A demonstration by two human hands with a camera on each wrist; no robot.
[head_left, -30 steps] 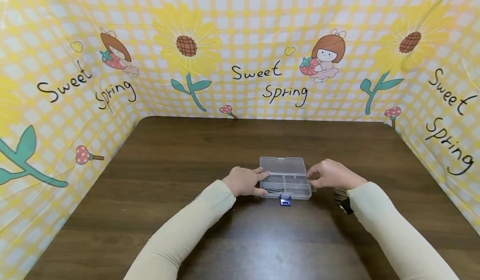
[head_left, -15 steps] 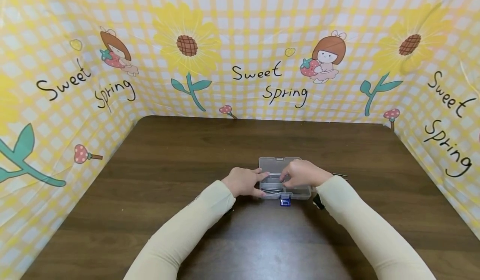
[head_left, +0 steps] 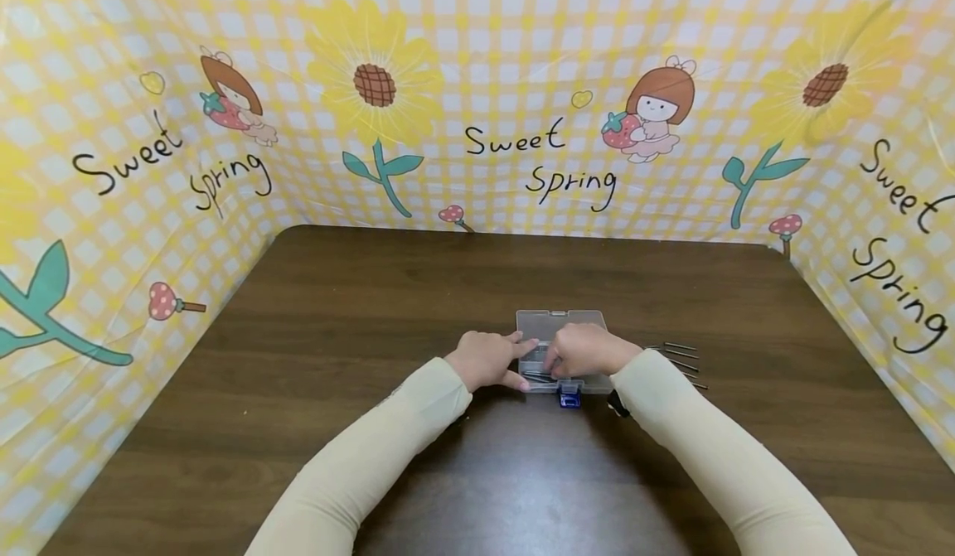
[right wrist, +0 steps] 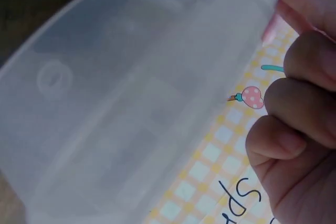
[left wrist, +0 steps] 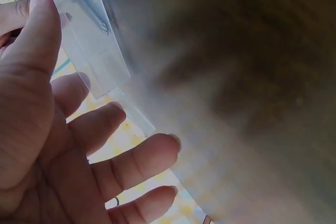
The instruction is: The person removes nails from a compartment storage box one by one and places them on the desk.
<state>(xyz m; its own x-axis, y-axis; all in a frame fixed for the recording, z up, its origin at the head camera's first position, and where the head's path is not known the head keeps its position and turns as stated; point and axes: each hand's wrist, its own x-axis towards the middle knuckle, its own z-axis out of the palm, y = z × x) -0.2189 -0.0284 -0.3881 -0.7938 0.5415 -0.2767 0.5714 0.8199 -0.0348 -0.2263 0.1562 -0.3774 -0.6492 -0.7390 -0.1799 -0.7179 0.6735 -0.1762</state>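
Note:
A clear plastic compartment box (head_left: 537, 324) lies on the table with its lid folded back and a blue latch (head_left: 569, 398) at its front. Slim metal rods (head_left: 535, 377), like nails or screws, lie in its front left compartment. My left hand (head_left: 483, 359) rests at the box's left side, thumb at the front corner and index finger along the inside; its other fingers (left wrist: 136, 166) spread loosely underneath. My right hand (head_left: 585, 350) reaches down over the front left compartment. Its outer fingers (right wrist: 281, 137) are curled; I cannot tell whether the hidden fingertips pinch a rod.
Several similar metal rods (head_left: 682, 355) lie side by side on the brown table (head_left: 373, 291), right of the box and partly behind the right sleeve. A yellow checked cloth (head_left: 492, 67) with flowers stands around the back and sides.
My right hand has moved left from the box's right edge to over its front left compartment, uncovering more of the rods on the table. My left hand has stayed in place.

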